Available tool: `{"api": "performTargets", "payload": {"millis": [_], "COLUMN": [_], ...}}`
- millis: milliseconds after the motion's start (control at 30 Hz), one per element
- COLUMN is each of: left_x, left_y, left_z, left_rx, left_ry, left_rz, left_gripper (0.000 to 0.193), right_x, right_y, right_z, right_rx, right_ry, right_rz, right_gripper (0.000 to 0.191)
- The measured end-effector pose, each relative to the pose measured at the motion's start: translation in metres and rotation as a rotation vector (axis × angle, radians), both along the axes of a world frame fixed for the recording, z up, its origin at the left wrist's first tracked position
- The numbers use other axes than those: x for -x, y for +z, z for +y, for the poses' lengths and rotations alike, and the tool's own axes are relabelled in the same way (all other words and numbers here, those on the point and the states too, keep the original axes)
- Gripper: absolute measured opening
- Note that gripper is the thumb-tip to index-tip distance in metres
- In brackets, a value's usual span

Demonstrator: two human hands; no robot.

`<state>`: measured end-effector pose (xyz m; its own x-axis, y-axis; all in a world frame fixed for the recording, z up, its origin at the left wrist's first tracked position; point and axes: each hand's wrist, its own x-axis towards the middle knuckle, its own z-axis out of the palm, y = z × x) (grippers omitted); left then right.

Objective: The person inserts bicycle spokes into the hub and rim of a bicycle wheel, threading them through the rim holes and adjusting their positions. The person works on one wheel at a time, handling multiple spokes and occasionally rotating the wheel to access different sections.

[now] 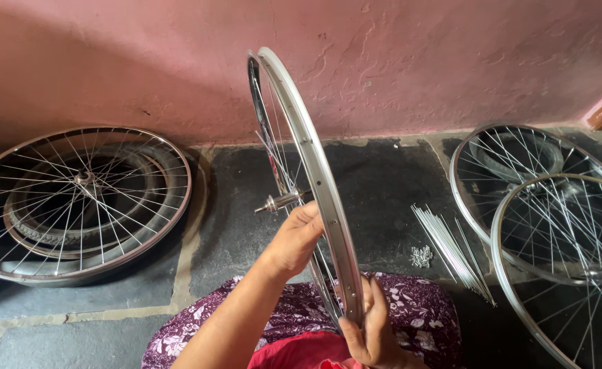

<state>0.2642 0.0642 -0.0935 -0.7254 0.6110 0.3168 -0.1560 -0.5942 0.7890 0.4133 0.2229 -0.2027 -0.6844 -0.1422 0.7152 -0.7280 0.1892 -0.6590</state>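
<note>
A silver bicycle wheel rim (312,158) stands upright on edge above my lap, seen almost edge-on. Its thin spokes (278,147) run to a metal hub with an axle (278,201) sticking out to the left. My left hand (294,240) reaches in among the spokes just below the hub, fingers curled at the rim's inner side. My right hand (371,328) grips the rim's lower edge near my lap, thumb on the outer face.
A spoked wheel (75,201) lies flat at left over a tyre. Two more spoked rims (520,184) overlap at right. A bundle of loose spokes (451,249) and a small heap of nipples (421,256) lie on the dark stone floor. A pink wall (417,61) stands behind.
</note>
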Motion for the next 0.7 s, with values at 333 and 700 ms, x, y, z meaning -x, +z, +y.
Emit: {"api": "performTargets", "payload": {"millis": [333,700], "left_x": [0.0,0.0], "left_y": [0.001,-0.001], "left_z": [-0.002,0.002], "left_rx": [0.01,0.006], "left_ry": [0.011,0.062], "left_rz": [0.028,0.022], "left_gripper": [0.028,0.023], "right_x": [0.001,-0.001], "right_y": [-0.017,-0.013], "right_z": [0.002,0.003], "right_rx": [0.012,0.0], "right_ry": [0.06,0.032], "right_rz": [-0.071,-0.11], "right_gripper": [0.084,0.08]}}
